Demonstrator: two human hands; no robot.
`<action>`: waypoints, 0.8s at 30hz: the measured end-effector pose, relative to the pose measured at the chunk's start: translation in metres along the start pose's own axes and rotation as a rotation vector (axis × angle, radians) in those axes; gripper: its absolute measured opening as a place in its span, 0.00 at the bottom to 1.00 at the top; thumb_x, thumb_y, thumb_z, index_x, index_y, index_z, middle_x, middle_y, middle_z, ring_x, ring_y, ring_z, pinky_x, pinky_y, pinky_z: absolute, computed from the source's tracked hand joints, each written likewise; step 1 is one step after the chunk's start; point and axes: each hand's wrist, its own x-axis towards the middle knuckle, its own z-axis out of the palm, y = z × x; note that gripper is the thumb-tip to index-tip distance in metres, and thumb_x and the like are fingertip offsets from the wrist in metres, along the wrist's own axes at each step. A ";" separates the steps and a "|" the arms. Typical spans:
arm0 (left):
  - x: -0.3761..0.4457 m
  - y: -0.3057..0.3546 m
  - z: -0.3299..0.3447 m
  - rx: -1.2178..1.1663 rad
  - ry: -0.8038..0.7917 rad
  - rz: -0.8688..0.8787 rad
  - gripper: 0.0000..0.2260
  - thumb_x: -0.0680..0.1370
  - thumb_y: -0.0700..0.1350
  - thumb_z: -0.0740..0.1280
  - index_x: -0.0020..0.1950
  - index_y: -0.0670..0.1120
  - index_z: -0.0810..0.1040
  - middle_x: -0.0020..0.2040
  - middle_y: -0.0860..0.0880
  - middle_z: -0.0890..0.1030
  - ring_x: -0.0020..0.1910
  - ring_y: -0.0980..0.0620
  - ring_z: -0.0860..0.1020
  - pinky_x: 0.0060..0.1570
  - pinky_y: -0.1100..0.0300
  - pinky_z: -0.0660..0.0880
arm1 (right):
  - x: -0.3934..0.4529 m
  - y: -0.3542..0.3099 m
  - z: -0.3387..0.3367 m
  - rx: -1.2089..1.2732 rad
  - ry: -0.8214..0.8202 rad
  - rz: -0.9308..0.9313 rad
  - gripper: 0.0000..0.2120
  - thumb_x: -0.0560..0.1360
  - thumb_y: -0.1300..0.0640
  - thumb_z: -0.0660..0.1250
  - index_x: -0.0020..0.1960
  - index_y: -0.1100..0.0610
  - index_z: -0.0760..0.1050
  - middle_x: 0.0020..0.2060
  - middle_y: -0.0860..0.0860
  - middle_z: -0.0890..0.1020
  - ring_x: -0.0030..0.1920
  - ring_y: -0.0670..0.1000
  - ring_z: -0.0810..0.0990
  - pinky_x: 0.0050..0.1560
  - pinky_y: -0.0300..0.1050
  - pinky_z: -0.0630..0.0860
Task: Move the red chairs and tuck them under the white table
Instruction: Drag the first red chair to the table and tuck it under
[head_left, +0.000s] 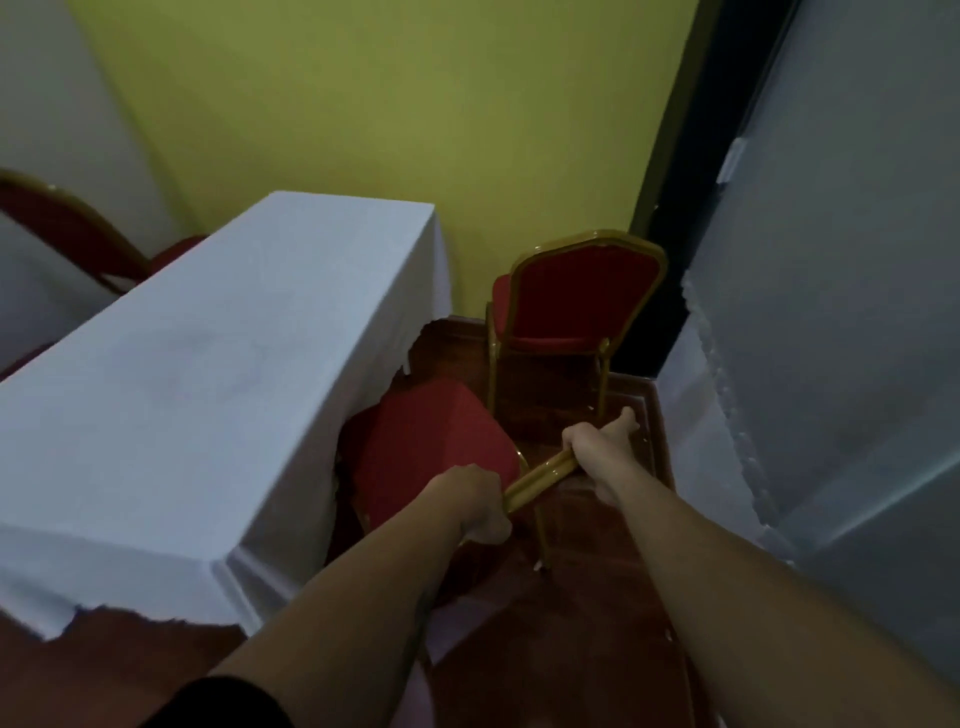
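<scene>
A red chair (431, 441) with a gold frame stands against the long side of the white table (197, 374), its seat partly under the hanging cloth. My left hand (475, 501) and my right hand (597, 447) both grip the gold top rail of its back. A second red chair (582, 296) stands farther off by the yellow wall, apart from the table. A third red chair (67, 228) shows at the far left behind the table, mostly hidden.
The yellow wall (389, 104) closes the far end. A grey-white wall or panel (831, 338) runs along the right, with a dark gap (670, 208) beside it. The brown floor (571, 623) forms a narrow aisle between table and panel.
</scene>
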 end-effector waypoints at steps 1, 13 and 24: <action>0.000 0.009 0.002 -0.009 0.000 -0.022 0.18 0.73 0.50 0.66 0.60 0.43 0.80 0.52 0.45 0.82 0.46 0.46 0.79 0.40 0.56 0.72 | 0.004 -0.001 -0.007 -0.021 -0.016 0.002 0.53 0.71 0.68 0.64 0.80 0.44 0.33 0.59 0.50 0.64 0.32 0.56 0.85 0.27 0.49 0.81; 0.014 0.074 -0.004 -0.093 -0.022 -0.150 0.19 0.73 0.53 0.69 0.61 0.45 0.78 0.54 0.45 0.80 0.48 0.45 0.79 0.42 0.55 0.73 | 0.051 -0.020 -0.043 -0.231 -0.192 -0.044 0.53 0.69 0.69 0.64 0.81 0.42 0.37 0.65 0.61 0.72 0.36 0.56 0.85 0.27 0.48 0.81; 0.049 0.056 -0.025 -0.212 -0.038 -0.226 0.25 0.76 0.57 0.68 0.68 0.45 0.74 0.61 0.44 0.78 0.58 0.43 0.78 0.54 0.50 0.76 | 0.102 -0.059 0.002 -0.397 -0.335 -0.037 0.50 0.71 0.68 0.64 0.80 0.38 0.42 0.63 0.62 0.73 0.43 0.60 0.84 0.27 0.49 0.80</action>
